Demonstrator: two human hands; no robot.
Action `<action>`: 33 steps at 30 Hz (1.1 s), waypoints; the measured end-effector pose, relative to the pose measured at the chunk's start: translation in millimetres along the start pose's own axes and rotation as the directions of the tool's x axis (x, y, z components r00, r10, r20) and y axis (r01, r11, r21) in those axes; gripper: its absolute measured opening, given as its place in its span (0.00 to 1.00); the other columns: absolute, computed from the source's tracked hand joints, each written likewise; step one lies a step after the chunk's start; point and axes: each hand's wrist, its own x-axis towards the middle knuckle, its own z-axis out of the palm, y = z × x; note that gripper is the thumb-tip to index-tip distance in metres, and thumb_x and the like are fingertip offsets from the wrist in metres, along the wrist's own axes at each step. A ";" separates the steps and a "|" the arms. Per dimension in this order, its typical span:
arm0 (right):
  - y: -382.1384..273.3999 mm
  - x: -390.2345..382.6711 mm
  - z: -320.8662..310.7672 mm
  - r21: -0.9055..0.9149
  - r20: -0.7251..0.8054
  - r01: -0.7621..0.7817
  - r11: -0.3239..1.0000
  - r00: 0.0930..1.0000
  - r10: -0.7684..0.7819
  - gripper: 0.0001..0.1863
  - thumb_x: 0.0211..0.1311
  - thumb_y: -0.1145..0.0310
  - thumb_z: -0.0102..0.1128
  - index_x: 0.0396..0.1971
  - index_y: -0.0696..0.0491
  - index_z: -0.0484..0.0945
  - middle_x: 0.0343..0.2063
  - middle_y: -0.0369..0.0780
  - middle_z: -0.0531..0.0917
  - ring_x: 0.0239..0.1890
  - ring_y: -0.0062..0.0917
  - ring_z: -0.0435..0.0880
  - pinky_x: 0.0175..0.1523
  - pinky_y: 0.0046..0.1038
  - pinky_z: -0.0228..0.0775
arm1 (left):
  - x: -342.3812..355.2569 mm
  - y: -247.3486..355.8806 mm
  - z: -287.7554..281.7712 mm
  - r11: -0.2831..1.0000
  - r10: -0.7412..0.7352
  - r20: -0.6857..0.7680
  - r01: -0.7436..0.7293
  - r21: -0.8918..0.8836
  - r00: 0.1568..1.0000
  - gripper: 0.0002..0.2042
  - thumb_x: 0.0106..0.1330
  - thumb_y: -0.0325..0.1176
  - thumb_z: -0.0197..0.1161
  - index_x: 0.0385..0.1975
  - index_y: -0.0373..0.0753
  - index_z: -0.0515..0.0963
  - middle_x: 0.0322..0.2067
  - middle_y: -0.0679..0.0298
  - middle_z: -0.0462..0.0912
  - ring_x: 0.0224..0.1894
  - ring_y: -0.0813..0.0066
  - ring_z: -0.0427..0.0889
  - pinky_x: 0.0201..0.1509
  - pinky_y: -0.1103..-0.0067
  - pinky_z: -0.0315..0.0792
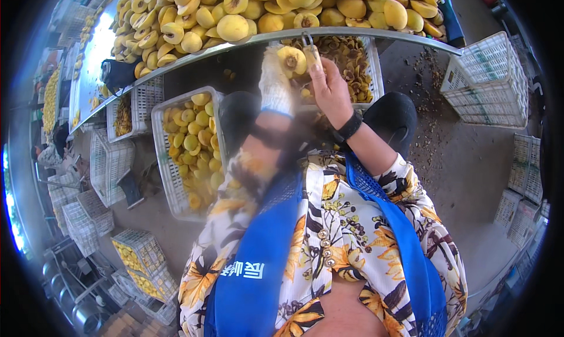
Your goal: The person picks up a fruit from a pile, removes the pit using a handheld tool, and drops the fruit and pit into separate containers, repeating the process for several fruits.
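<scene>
My left hand [274, 84], in a white knitted glove, is closed on a halved yellow peach [291, 61]. The cut face is turned up, with a brown hollow in the middle. My bare right hand [333, 96] grips the light-coloured handle of a pitting tool [311, 52], whose metal loop points away from me. The tool is right beside the peach half; whether they touch I cannot tell. Just beyond both hands, a heap of yellow peach halves [232, 27] covers the metal table [258, 39]. Below my hands sits a crate of brown pits and scraps [346, 61].
A white crate [157, 137] of peach halves stands on the floor to my left. Stacked white crates [487, 81] are at the right, with others [108, 166] farther left. Scraps [427, 81] litter the floor. A dark bundle [119, 74] lies at the table's left edge.
</scene>
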 end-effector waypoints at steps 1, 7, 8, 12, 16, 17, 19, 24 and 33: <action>5.7 -2.7 -11.1 -0.255 0.094 0.352 0.901 0.936 -0.339 0.15 0.58 0.61 0.54 0.33 0.58 0.67 0.17 0.46 0.74 0.20 0.37 0.75 0.25 0.34 0.64 | -3.2 2.1 -3.3 1.000 -0.022 -0.033 0.021 -0.012 0.999 0.16 0.64 0.48 0.47 0.42 0.43 0.71 0.38 0.66 0.74 0.40 0.72 0.74 0.42 0.77 0.71; 2.0 -14.2 -21.4 -0.336 0.200 0.195 0.921 0.971 -0.132 0.13 0.54 0.65 0.55 0.31 0.56 0.63 0.20 0.52 0.75 0.26 0.49 0.74 0.28 0.42 0.65 | -4.0 1.6 -13.8 0.960 0.118 0.016 -0.118 0.252 0.993 0.16 0.65 0.46 0.46 0.42 0.42 0.71 0.39 0.65 0.74 0.39 0.73 0.75 0.40 0.75 0.72; -2.0 -17.9 -20.0 -0.372 0.240 0.203 0.906 0.964 -0.117 0.13 0.54 0.66 0.55 0.32 0.55 0.64 0.20 0.52 0.75 0.26 0.49 0.74 0.28 0.42 0.65 | -3.7 0.0 -13.2 0.961 0.117 0.014 -0.117 0.253 0.993 0.16 0.65 0.46 0.46 0.42 0.42 0.71 0.39 0.65 0.74 0.39 0.73 0.75 0.40 0.75 0.72; -4.8 -21.8 -19.3 -0.397 0.285 0.245 0.885 0.949 -0.135 0.14 0.55 0.64 0.53 0.34 0.57 0.64 0.19 0.52 0.75 0.24 0.48 0.75 0.28 0.43 0.66 | -5.2 -7.0 -4.6 0.948 0.234 0.033 -0.235 0.214 0.972 0.16 0.65 0.42 0.48 0.43 0.38 0.71 0.40 0.64 0.74 0.38 0.74 0.75 0.39 0.81 0.71; -10.5 -27.2 -17.2 -0.408 0.279 0.199 0.891 0.956 -0.086 0.14 0.55 0.64 0.52 0.34 0.58 0.62 0.18 0.52 0.75 0.23 0.47 0.75 0.28 0.43 0.66 | -15.0 -5.9 -0.4 0.938 0.243 0.050 -0.248 0.244 0.969 0.15 0.63 0.40 0.51 0.42 0.36 0.73 0.37 0.64 0.76 0.36 0.77 0.75 0.37 0.83 0.71; -12.2 -28.6 -15.2 -0.402 0.287 0.187 0.896 0.955 -0.070 0.13 0.55 0.65 0.51 0.33 0.58 0.62 0.18 0.52 0.75 0.23 0.48 0.75 0.27 0.44 0.65 | -12.3 -8.0 -2.4 0.937 0.244 0.051 -0.249 0.244 0.968 0.15 0.63 0.40 0.51 0.42 0.36 0.73 0.37 0.64 0.76 0.36 0.77 0.75 0.37 0.83 0.71; -10.8 -31.0 -14.0 -0.398 0.293 0.172 0.901 0.955 -0.052 0.12 0.55 0.66 0.50 0.32 0.58 0.61 0.17 0.52 0.75 0.22 0.48 0.75 0.27 0.44 0.65 | -7.2 -13.3 -4.2 0.905 0.359 0.073 -0.366 0.218 0.930 0.13 0.62 0.40 0.53 0.38 0.36 0.74 0.32 0.64 0.77 0.32 0.78 0.76 0.34 0.84 0.71; 0.2 -32.7 -10.3 -0.394 0.419 0.174 0.902 0.908 0.009 0.11 0.53 0.70 0.50 0.31 0.59 0.60 0.16 0.54 0.74 0.21 0.49 0.74 0.27 0.45 0.64 | 4.5 5.3 -7.8 0.919 0.217 0.008 -0.207 0.335 0.976 0.12 0.59 0.39 0.57 0.30 0.34 0.76 0.25 0.65 0.77 0.24 0.79 0.75 0.28 0.84 0.71; -7.8 -20.5 -4.2 -0.216 0.386 0.084 0.973 0.922 0.006 0.10 0.51 0.71 0.50 0.29 0.61 0.63 0.18 0.56 0.73 0.26 0.52 0.73 0.31 0.45 0.65 | 6.3 9.1 -9.9 0.995 0.078 0.194 -0.089 0.047 0.978 0.11 0.61 0.39 0.53 0.37 0.39 0.71 0.31 0.64 0.74 0.33 0.75 0.75 0.34 0.79 0.72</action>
